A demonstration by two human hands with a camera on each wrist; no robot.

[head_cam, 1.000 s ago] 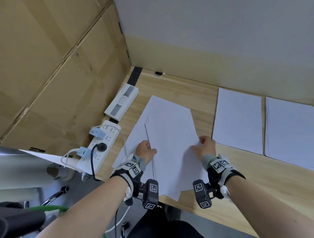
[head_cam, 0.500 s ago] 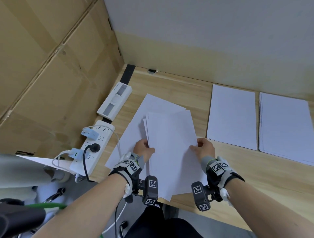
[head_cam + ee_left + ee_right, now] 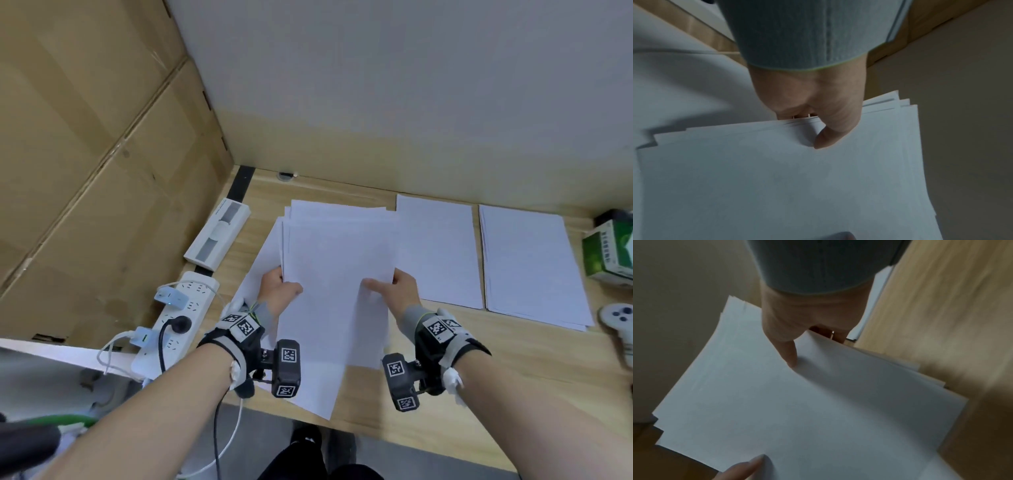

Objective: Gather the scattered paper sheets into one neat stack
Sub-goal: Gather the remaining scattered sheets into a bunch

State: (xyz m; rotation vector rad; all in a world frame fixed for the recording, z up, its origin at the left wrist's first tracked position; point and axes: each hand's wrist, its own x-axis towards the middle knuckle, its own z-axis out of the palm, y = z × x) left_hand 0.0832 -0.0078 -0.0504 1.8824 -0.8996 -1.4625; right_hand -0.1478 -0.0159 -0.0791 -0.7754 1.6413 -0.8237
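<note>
Left hand (image 3: 279, 287) and right hand (image 3: 397, 291) pinch opposite long edges of loose bundle of white paper sheets (image 3: 337, 274), thumbs on top, lifted between wrists. Sheets look light, floppy, slippery, edges staggered; side grips suit, apparently firm.

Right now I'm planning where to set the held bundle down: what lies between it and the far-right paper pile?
In the head view, one more flat paper stack lies between the held bundle and the far-right pile, with bare desk separating those two.
</note>
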